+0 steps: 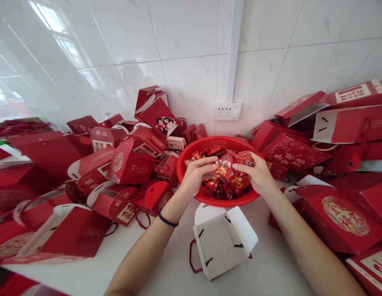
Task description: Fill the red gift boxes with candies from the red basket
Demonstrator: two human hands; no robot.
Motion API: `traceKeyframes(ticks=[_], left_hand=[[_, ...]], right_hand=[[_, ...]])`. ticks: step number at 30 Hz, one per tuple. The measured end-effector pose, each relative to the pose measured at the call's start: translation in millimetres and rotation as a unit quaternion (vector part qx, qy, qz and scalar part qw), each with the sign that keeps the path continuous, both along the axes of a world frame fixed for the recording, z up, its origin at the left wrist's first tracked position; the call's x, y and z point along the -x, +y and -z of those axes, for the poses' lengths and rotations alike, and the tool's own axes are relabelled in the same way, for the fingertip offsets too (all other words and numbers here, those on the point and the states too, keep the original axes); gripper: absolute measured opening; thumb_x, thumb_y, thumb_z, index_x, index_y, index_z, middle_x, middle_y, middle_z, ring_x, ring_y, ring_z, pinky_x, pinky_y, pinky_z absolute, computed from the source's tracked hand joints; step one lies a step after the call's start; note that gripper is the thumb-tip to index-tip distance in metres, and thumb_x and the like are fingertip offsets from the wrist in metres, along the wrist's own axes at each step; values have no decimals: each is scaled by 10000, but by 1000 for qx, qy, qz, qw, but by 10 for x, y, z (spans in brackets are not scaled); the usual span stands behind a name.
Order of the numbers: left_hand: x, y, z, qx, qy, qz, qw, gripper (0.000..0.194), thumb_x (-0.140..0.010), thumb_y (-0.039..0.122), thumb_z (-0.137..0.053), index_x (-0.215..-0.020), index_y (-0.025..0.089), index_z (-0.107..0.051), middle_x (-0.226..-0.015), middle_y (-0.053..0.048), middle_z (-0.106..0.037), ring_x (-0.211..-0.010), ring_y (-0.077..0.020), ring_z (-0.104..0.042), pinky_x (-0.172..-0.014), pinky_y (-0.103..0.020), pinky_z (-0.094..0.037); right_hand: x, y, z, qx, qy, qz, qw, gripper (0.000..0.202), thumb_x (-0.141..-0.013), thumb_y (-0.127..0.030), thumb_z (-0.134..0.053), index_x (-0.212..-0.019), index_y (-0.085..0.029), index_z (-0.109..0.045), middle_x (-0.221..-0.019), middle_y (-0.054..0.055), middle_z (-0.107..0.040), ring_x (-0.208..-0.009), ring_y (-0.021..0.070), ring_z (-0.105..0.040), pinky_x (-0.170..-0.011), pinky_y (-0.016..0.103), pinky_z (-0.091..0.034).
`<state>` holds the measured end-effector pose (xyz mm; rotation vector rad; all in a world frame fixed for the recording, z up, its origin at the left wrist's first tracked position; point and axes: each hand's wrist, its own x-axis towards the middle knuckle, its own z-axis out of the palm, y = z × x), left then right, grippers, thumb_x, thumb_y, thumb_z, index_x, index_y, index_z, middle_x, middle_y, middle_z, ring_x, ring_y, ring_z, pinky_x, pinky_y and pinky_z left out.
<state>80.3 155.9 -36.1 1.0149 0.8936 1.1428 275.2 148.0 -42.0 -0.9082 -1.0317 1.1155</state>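
Note:
Both hands are over a round red plastic basket (183,174) that holds many small wrapped candies (240,183). My left hand (199,172) has its fingers closed on the left side of a red candy packet (224,164) with white and gold print. My right hand (254,170) pinches the right side, thumb on top; further red packets lie close under its fingers. In front of the basket stands an open gift box (220,246), its pale inside facing up, with dark cord ends inside and a red cord handle at its left.
Red gift boxes (132,164) are heaped on the left of the white table (166,271). More red boxes (342,218) pile up on the right. Behind, a tiled wall (191,78) carries a socket panel (228,111).

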Motion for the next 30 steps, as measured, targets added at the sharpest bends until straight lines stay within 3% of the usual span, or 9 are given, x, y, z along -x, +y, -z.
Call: traceKeyframes(ticks=[3,7,10,15,21,30], left_hand=[[9,-25,-47,7,11,13,1000,279,-640,158,-829,-916,118,-827,-663,-31,-758,-498,-129,-695,-554,-218,-597],[20,-55,-82,-7,14,10,1000,260,-592,176,-852,-846,125,-829,-639,-23,-751,-449,-119,-666,-528,-218,-592],[24,-68,-93,-27,17,10,999,278,-586,215,-869,-850,130,-839,-661,-37,-765,-500,-138,-698,-561,-230,-612],[66,-104,-140,-107,47,3,993,215,-661,261,-829,-852,167,-856,-894,-66,-826,-692,-170,-751,-657,-267,-647],[155,-249,-289,-277,180,3,944,212,-803,224,-719,-951,181,-864,-940,-74,-835,-816,-198,-769,-749,-269,-630],[218,-405,-392,-364,267,-46,891,244,-881,238,-668,-1047,168,-833,-937,-70,-832,-771,-187,-768,-722,-271,-642]], right_hand=[[1,-3,-21,2,-11,-2,1000,384,-481,-287,-934,-783,-213,-708,-812,-1,-774,-768,214,-698,-797,380,-580],[-2,-5,-14,6,-4,-12,1000,428,-485,-278,-941,-856,-209,-739,-879,10,-789,-796,209,-701,-793,363,-576],[-8,-1,3,8,-6,-8,1000,429,-484,-281,-944,-852,-209,-736,-875,10,-787,-790,207,-700,-793,362,-573],[-23,12,25,-5,-27,-3,1000,415,-507,-310,-934,-840,-217,-705,-856,7,-776,-773,215,-701,-770,361,-568],[-35,28,47,-19,-40,-2,999,421,-530,-315,-939,-866,-215,-707,-858,0,-767,-743,196,-686,-736,335,-563],[-23,-157,-139,-74,-124,-6,990,378,-620,-337,-913,-917,-217,-713,-916,19,-774,-829,223,-706,-820,369,-568]])
